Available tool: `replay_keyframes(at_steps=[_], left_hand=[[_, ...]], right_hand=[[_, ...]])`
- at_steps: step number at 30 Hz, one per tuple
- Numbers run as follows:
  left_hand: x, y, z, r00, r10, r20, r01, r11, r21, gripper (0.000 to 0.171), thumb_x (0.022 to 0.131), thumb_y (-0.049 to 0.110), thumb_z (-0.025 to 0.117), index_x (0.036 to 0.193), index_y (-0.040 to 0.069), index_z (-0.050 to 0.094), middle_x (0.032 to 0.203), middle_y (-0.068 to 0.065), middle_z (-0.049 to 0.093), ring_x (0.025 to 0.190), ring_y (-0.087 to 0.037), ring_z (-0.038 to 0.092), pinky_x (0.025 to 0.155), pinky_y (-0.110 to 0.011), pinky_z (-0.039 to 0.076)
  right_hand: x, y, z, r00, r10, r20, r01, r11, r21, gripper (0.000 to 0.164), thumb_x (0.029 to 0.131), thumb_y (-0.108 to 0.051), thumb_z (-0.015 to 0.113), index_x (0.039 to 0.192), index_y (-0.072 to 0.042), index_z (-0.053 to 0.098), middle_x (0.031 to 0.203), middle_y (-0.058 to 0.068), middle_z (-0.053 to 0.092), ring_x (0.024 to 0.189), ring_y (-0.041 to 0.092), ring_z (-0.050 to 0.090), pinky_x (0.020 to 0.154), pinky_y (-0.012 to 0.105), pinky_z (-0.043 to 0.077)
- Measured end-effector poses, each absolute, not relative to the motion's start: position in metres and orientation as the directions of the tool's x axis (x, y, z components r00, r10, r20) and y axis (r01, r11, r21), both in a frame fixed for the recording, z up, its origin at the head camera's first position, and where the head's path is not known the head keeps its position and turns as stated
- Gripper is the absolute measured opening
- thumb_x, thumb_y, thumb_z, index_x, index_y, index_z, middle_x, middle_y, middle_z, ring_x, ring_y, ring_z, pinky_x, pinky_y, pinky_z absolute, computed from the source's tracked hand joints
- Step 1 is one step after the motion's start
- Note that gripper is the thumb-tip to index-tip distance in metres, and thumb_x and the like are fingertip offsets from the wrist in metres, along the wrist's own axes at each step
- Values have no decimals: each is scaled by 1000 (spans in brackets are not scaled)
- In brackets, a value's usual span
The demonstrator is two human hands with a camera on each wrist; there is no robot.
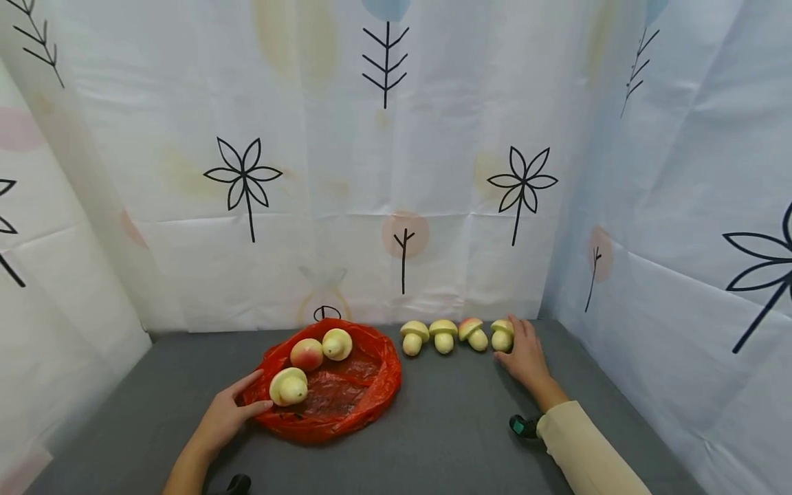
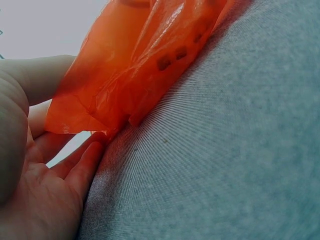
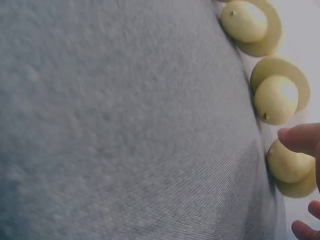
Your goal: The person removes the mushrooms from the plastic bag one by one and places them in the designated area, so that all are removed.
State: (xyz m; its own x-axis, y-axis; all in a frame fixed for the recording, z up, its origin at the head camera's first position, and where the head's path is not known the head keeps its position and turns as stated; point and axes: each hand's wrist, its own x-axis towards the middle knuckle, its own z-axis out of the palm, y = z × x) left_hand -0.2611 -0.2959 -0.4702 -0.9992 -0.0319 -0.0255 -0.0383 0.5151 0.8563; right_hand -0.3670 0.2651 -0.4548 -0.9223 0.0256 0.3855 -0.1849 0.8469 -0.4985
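A red plastic bag (image 1: 383, 375) lies spread wide on the table, holding a toy mushroom (image 1: 289, 387) at its left side, a red-capped one (image 1: 306, 355) and a pale one (image 1: 337, 344). My left hand (image 1: 229, 416) touches the bag's left edge, thumb and fingers spread apart; in the left wrist view the orange film (image 2: 125, 65) partly covers a digit. At the right end of a row, my right hand (image 1: 526, 354) has its thumb and fingers round a yellow toy mushroom (image 1: 502, 337). The right wrist view shows the thumb over this mushroom (image 3: 290, 162).
To its left along the back edge stand a red-tinged mushroom (image 1: 475, 335) and two yellow ones (image 1: 443, 337). A grey cloth (image 1: 445, 426) covers the table. White patterned curtains (image 1: 458, 261) close in the back and sides. Each wrist wears a black strap.
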Motion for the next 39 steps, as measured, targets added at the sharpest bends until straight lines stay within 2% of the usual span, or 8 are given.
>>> replay_keyframes(at_steps=[10,16,25,32,39], left_hand=[[-258,-295,-468,-1000,-27,-15,-26,513,858,84,86,39,74,151,4,34,151,-30,28,139,-47,23,108,-63,23],[-258,-295,-469,-1000,-26,-8,-20,507,862,83,86,38,74,151,4,34,151,-30,29,138,-47,24,108,-62,24],[-255,-293,-466,-999,-29,-15,-28,500,866,84,86,39,74,151,4,34,151,-30,29,138,-46,26,107,-62,26],[-255,-293,-466,-1000,-25,-3,-15,500,866,81,86,36,74,150,4,35,151,-30,30,138,-47,25,108,-63,24],[-255,-294,-466,-1000,-27,-11,-23,505,863,82,87,38,73,150,4,35,151,-29,30,138,-46,25,108,-63,24]], right_hand=[[-351,252,-443,-921,22,390,-199,832,-518,86,82,-13,79,150,-1,26,147,30,25,129,53,29,98,66,31],[-337,233,-439,-917,-7,399,-240,809,-537,84,83,-15,78,149,1,28,148,29,26,132,49,30,100,64,31],[-321,196,-432,-925,-88,370,-312,733,-605,84,85,-16,77,151,-5,25,152,25,25,137,45,28,100,62,34],[-306,160,-428,-906,-167,390,-398,651,-646,83,84,-16,79,151,-7,31,151,21,31,134,42,36,97,60,39],[-293,123,-426,-880,-255,402,-473,560,-680,78,83,-16,79,148,-5,36,147,19,40,127,41,45,96,58,42]])
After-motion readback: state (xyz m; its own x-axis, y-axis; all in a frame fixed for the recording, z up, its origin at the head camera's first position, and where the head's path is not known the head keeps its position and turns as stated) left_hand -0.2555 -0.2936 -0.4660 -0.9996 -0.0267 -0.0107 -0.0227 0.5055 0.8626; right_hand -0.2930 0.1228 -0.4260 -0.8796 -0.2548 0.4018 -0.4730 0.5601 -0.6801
